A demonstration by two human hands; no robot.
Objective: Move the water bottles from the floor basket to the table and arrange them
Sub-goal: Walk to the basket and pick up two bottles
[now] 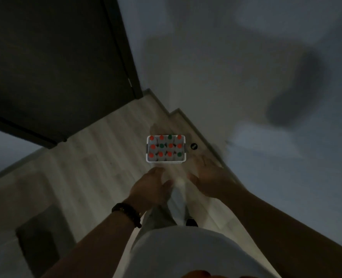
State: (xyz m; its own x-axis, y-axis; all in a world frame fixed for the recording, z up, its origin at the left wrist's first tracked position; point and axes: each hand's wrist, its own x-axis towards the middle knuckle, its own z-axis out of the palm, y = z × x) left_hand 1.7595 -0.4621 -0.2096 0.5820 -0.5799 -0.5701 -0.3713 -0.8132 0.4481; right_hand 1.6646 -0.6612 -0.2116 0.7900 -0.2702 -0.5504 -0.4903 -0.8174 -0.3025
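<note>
Person, worn items.
1. Dark chunky wristband point(127, 214), beaded or braided (too blurred to tell which), on the bare forearm just behind the left hand point(152, 187).
2. Plain white top point(182, 255) over the torso.
3. Pale loose trousers point(176, 203).
4. One dark shoe point(191, 222) beneath the trouser leg.

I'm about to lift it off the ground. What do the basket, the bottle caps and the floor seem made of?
Basket: white moulded plastic by its look, thin rim and slotted front wall. Bottle caps: probably matte plastic, red and green. Floor: pale wood-look planks, laminate or wood, seams showing; the dim picture leaves that open.
</note>
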